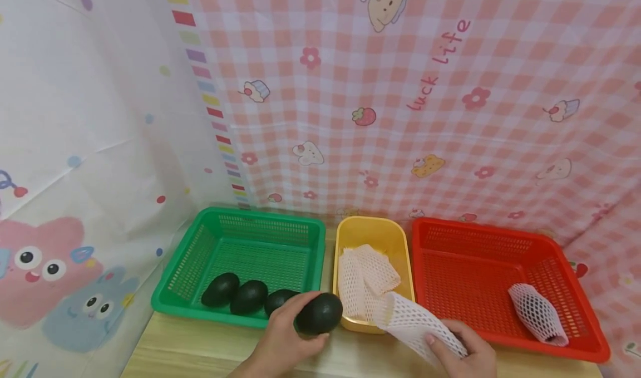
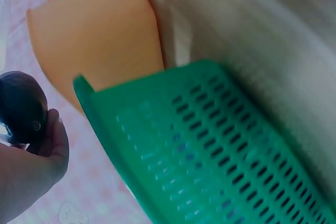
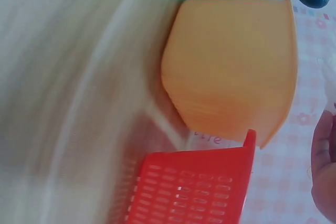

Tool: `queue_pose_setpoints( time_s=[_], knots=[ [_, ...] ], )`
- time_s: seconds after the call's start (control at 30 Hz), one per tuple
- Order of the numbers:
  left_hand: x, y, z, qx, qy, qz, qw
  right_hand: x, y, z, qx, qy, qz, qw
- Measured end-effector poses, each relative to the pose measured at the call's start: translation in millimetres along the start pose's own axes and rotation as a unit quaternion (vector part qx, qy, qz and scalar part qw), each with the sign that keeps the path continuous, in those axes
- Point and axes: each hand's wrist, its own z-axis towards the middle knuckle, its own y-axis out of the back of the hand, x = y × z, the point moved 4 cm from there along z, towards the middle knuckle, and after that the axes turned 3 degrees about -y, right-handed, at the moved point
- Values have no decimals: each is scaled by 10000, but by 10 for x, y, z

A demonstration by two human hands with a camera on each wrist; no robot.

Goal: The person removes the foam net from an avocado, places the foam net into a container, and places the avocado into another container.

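My left hand (image 1: 287, 339) grips a dark, smooth avocado (image 1: 320, 313) above the front edge between the green and yellow containers. The left wrist view also has this avocado (image 2: 21, 106), with fingers curled behind it. A white foam net sleeve (image 1: 418, 328) is pinched in my right hand (image 1: 466, 351), its near end between thumb and fingers. The sleeve's free end points left toward the avocado, a short gap apart. Three more avocados (image 1: 248, 297) lie in the green basket (image 1: 240, 217), one partly hidden behind my left hand.
Between the baskets stands a yellow bin (image 1: 373, 223) holding several foam net sleeves (image 1: 378, 269). On the right, a red basket (image 1: 471, 272) contains one netted item (image 1: 538, 314), dark at its open end. All stand on a wooden table (image 1: 170, 344) before a checked cloth (image 1: 340, 161).
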Motion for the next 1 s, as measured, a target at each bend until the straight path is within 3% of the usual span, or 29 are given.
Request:
queue_pose_setpoints(
  time_s=[0.2,0.37,0.6,0.83,1.0],
  knots=[
    [88,173,206,-124,293,278,9991,70,-39,127,-191,229,398,9988],
    [202,306,358,-137,778,588,9951,103,-85,241,-223,707,538,9958],
    [406,404,479,20,1410,735,9873,162,-190,366,-179,1032,594,9927],
    [545,442,575,236,1626,724,9837,188,-303,442,-211,1417,659,9875],
    [645,459,643,340,1742,655,9819,204,-381,491,-136,1465,661,9869]
  ],
)
